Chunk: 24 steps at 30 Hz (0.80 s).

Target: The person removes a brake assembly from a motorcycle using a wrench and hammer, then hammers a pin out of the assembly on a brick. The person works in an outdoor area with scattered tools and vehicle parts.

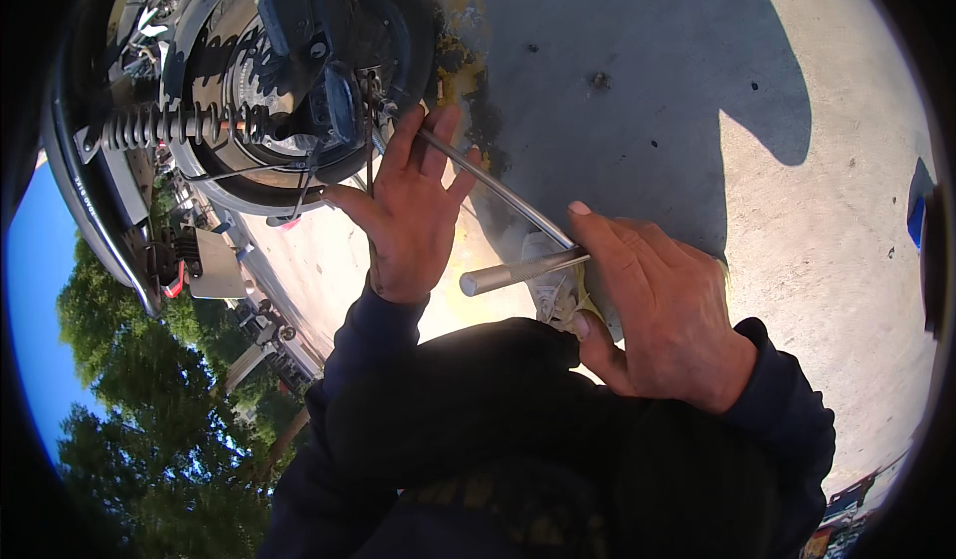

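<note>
A long steel T-handle wrench point(508, 199) with a knurled crossbar point(491, 276) slants from the wheel point(204, 66) down to the right. My right hand point(657, 320) has its fingers curved over the crossbar's right end, thumb apart below. My left hand point(403, 221) is spread open, fingertips at the shaft near the hub; whether they touch it is unclear. The shaft's far end is hidden near the axle. A motorcycle's rear end shows a coil shock point(169, 126) and a dark swingarm point(279, 16).
A flat plate point(219, 260) with a red reflector hangs at the rear of the motorcycle. My shoe point(548, 300) is on the concrete point(827, 240) beneath the wrench. A blue object point(914, 223) sits at the right edge. Trees point(119, 420) and parked vehicles show at left.
</note>
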### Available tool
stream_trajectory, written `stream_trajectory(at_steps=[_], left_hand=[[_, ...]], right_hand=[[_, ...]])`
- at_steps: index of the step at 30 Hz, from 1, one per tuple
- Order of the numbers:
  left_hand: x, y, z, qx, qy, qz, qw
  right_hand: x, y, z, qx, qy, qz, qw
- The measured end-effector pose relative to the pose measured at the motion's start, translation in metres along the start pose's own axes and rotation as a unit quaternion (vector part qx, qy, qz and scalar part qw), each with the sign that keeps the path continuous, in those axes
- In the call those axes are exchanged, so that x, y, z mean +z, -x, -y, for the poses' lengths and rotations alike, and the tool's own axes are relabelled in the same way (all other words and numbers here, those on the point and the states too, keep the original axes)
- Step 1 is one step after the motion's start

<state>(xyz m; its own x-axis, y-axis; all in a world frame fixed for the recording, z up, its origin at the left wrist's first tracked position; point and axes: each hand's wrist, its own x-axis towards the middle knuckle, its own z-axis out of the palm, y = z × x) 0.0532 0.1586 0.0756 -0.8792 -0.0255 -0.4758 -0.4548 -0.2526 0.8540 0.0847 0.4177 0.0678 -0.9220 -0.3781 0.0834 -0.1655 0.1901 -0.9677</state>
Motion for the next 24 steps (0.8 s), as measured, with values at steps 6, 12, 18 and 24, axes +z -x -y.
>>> stream_trajectory(at_steps=[6, 12, 18, 24], left_hand=[[0.007, 0.0, 0.001, -0.035, 0.044, -0.024, 0.998], [0.005, 0.004, -0.001, -0.027, 0.008, -0.035, 0.999], [-0.004, -0.006, 0.003, -0.002, -0.011, -0.01, 1.0], [-0.015, 0.008, 0.002, 0.009, -0.024, 0.002, 1.0]], right_hand=[[-0.005, 0.001, -0.011, 0.139, -0.048, 0.024, 0.989], [0.005, 0.01, -0.016, -0.07, 0.277, -0.023, 0.958], [-0.015, -0.005, -0.006, 0.024, 0.24, 0.041, 0.97], [-0.02, -0.008, -0.006, 0.119, 0.165, 0.068, 0.977]])
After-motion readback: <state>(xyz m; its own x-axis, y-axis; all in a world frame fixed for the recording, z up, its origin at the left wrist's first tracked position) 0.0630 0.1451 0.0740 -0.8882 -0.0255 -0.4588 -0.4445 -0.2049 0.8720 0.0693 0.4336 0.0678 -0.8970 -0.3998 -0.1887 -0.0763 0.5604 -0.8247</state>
